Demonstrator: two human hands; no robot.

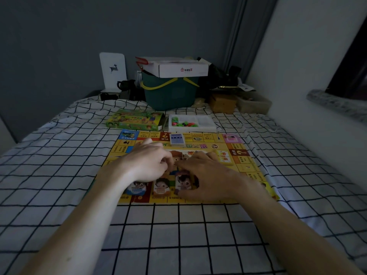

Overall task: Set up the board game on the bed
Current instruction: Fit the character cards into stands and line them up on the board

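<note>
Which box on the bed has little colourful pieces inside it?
The white tray just beyond the board, on the right. The green game box to its left shows only pictures.

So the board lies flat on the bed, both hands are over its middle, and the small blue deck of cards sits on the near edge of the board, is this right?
Not quite. The head view shows the blue deck of cards on the far edge of the board, near the white tray, not the near edge. The rest holds: the board lies flat on the bed, with the left hand and right hand over its middle.
</note>
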